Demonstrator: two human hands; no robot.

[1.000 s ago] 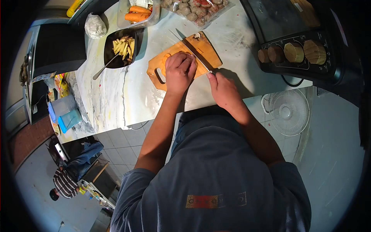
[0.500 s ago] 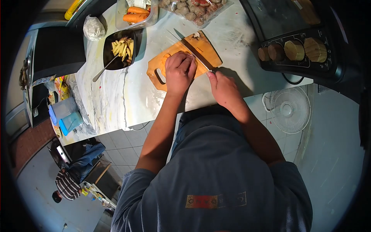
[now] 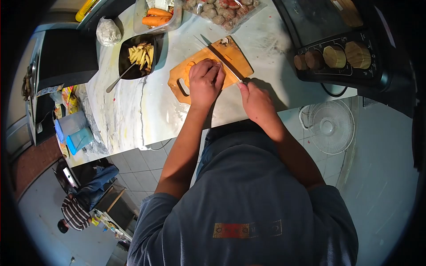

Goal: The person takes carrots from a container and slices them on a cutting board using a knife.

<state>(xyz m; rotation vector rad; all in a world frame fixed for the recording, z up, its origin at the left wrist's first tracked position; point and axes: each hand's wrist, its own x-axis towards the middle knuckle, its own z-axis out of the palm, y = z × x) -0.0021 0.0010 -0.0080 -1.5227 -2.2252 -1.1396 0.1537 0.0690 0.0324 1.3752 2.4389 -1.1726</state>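
A: What fills the scene?

B: A pale marbled counter [image 3: 128, 106] carries an oven [image 3: 355, 75] at three o'clock from the board [image 3: 242, 62]. The bag [image 3: 222, 15] lies at twelve, the tub [image 3: 178, 17] between ten and eleven, the bowl [image 3: 124, 52] at nine.

A: And the blade?

B: A knife [image 3: 230, 72] slants across the board, tip toward eleven o'clock, handle toward four.

A: Whose grip is on it?

B: The right hand [image 3: 259, 104], at four o'clock, has thumb and fingers closed around the handle. The left hand [image 3: 207, 82] rests over the board's middle, fingers bunched together just beside the blade. Its fingertips are hidden, so whether they pinch anything cannot be told.

A: What is under the knuckles?

B: Orange pieces [image 3: 188, 68], seemingly carrot, sit on the board, partly covered by the left hand and showing at nine o'clock from its fingers.

A: Which step is in hand?

B: Slicing, by the look of it: one hand appears to steady, the other to cut.

A: What does the next move call for?

B: In our judgement, a firm left hold, fingertips tucked clear of the edge, and a right wrist guiding the blade straight down.
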